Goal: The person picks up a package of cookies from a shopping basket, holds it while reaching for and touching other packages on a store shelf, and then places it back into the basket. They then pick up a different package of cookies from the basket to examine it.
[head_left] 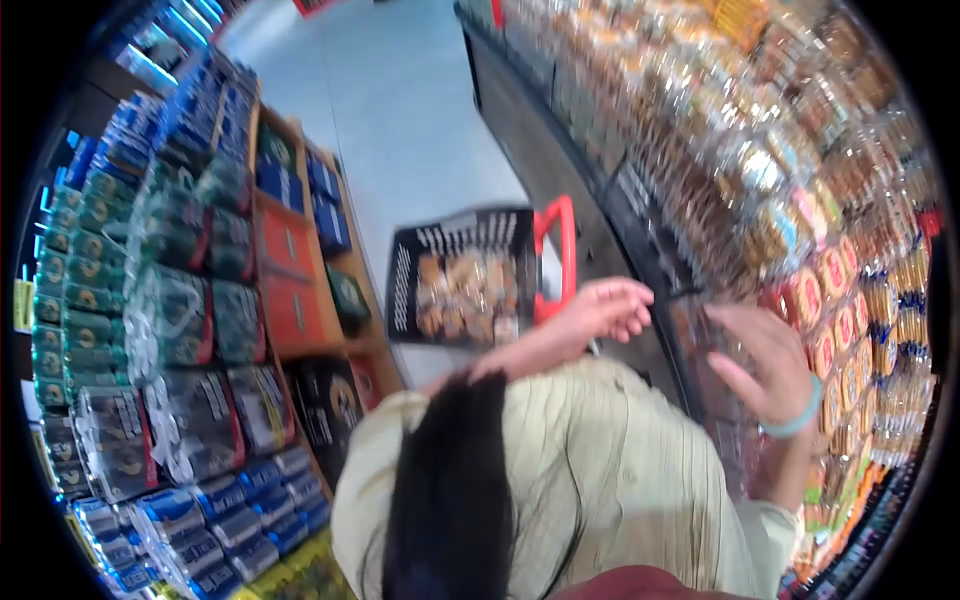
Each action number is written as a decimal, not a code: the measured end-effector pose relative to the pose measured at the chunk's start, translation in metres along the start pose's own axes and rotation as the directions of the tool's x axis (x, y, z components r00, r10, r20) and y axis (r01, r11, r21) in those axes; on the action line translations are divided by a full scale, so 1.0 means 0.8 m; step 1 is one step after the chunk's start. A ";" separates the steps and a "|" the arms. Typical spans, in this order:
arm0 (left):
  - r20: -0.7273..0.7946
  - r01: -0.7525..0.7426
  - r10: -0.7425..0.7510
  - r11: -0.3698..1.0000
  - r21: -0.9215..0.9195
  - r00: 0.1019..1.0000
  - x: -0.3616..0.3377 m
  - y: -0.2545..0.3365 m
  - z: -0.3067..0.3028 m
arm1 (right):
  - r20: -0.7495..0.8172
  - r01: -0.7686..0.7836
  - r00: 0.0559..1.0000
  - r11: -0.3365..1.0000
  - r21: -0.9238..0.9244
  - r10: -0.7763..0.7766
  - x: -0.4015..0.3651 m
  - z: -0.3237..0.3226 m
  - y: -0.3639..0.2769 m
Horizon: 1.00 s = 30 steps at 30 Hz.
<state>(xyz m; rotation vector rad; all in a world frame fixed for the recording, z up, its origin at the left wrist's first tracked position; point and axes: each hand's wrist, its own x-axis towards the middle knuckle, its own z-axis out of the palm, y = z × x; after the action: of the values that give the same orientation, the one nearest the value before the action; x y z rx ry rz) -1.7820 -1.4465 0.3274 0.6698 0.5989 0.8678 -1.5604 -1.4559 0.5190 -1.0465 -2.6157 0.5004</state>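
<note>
My left hand [608,308] is in mid-air beside the shelf, fingers loosely curled and a little apart, with nothing in it. My right hand [765,365], a pale teal band at its wrist, reaches over the front of the right-hand shelf. Its thumb stands away from the fingers and it holds nothing I can see. Close to it are red packets with round labels [800,298] and clear-wrapped baked goods [755,235]. Behind my left forearm sits a black basket [405,290] with a red handle [570,235], holding several clear-wrapped bread packs [465,290].
A dark shelf edge [590,180] runs along the right of the aisle. To the left, wooden shelving [320,330] bears green can packs [165,315], grey packs [190,425] and blue can packs [235,520]. The pale floor [390,110] stretches away between them.
</note>
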 end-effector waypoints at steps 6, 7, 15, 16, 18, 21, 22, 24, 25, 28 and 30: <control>-0.101 -0.037 0.044 0.997 0.070 0.994 -0.038 -0.012 -0.065 | -0.008 -0.290 0.952 0.914 0.283 0.305 0.076 0.210 0.072; -0.127 -0.015 0.027 0.995 0.101 0.992 -0.045 -0.017 -0.081 | -0.014 -0.346 0.927 0.866 0.360 0.376 0.086 0.245 0.087; -0.459 0.190 -0.016 0.923 0.335 0.888 -0.097 -0.099 -0.230 | 0.104 -0.585 0.802 0.741 0.329 0.588 0.171 0.398 0.112; -0.528 0.156 0.098 0.896 0.416 0.844 -0.101 -0.122 -0.250 | 0.015 -0.617 0.767 0.732 0.288 0.641 0.173 0.421 0.115; -0.594 0.213 0.071 0.894 0.395 0.802 -0.107 -0.147 -0.287 | -0.012 -0.680 0.710 0.690 0.246 0.704 0.179 0.438 0.119; -0.646 0.228 0.045 0.915 0.333 0.762 -0.115 -0.179 -0.355 | -0.118 -0.723 0.658 0.667 0.180 0.744 0.180 0.448 0.119; -0.693 0.302 -0.088 0.933 0.193 0.715 -0.117 -0.180 -0.375 | -0.099 -0.722 0.641 0.642 0.259 0.761 0.184 0.442 0.110; -0.761 0.394 -0.244 0.919 0.017 0.602 -0.120 -0.196 -0.419 | -0.121 -0.702 0.632 0.631 0.331 0.766 0.188 0.442 0.105; -0.799 0.415 -0.258 0.910 -0.012 0.543 -0.120 -0.212 -0.448 | -0.136 -0.675 0.654 0.655 0.341 0.744 0.188 0.443 0.105; -0.864 0.549 -0.226 0.833 0.068 0.449 -0.123 -0.261 -0.542 | -0.084 -0.642 0.600 0.541 0.543 0.796 0.193 0.444 0.096; -0.888 0.637 -0.246 0.768 0.067 0.389 -0.118 -0.259 -0.576 | -0.056 -0.640 0.583 0.501 0.582 0.810 0.191 0.446 0.098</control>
<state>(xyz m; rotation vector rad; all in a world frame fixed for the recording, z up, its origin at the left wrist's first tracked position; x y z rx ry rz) -2.0571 -1.4937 -0.1042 0.3446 1.8440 0.4706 -1.7547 -1.3705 0.1844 -1.8327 -1.4637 1.0235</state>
